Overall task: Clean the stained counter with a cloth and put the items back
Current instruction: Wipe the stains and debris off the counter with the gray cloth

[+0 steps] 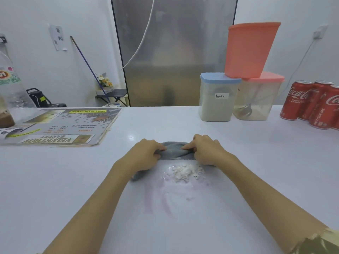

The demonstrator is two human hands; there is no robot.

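Observation:
A grey cloth lies bunched on the white counter, held at both ends. My left hand grips its left end and my right hand pinches its right end. Just in front of the cloth sits a small heap of white flaky powder. Nearer to me, faint purple smears streak the counter. A corner of the cloth pokes out under my left wrist.
A bakery menu board lies flat at the left, beside a clear plastic bottle. At the back right stand a blue-lidded "latte" container, a pink-lidded container with an orange tub on top, and several red cola cans.

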